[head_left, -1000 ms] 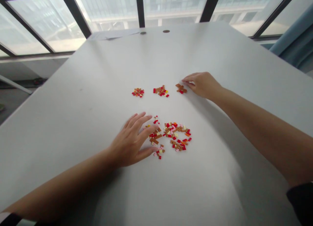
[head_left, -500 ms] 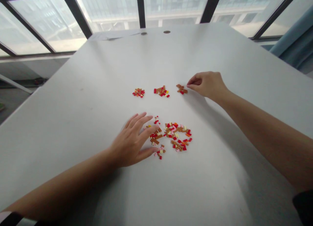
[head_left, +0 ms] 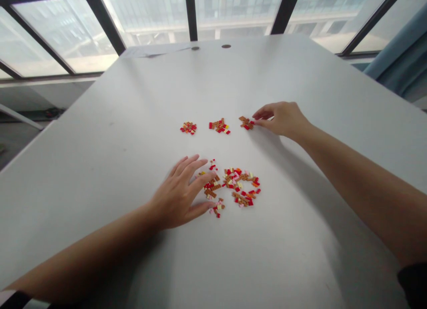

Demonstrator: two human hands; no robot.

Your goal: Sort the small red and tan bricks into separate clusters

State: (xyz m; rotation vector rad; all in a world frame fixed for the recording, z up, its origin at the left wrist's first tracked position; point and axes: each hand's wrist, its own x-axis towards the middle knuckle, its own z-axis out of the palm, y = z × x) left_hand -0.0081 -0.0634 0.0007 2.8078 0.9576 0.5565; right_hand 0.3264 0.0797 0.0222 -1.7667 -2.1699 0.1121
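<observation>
Nearby, held the left hand (head_left: 182, 191) splayed over mixed toy building bricks (head_left: 215, 185), loose and uncontained on the white counter (head_left: 250, 255). Farther off, held the right hand (head_left: 283, 117) with fingertips nearly together beside the brown-and-red brick cluster (head_left: 246, 121); could not tell whether gripping anything. Probably called for a light pinch, sparing neighbouring bricks.

White desk (head_left: 150, 104), far edge facing dark-framed windows (head_left: 191, 15); daylight coming in, pale building (head_left: 233, 8) outside. 2 dark round spots (head_left: 226, 46) near far edge, white sheet (head_left: 138, 51) by far left corner. Blue curtain (head_left: 402, 57) past right edge, grey floor (head_left: 16, 142) past left edge.
</observation>
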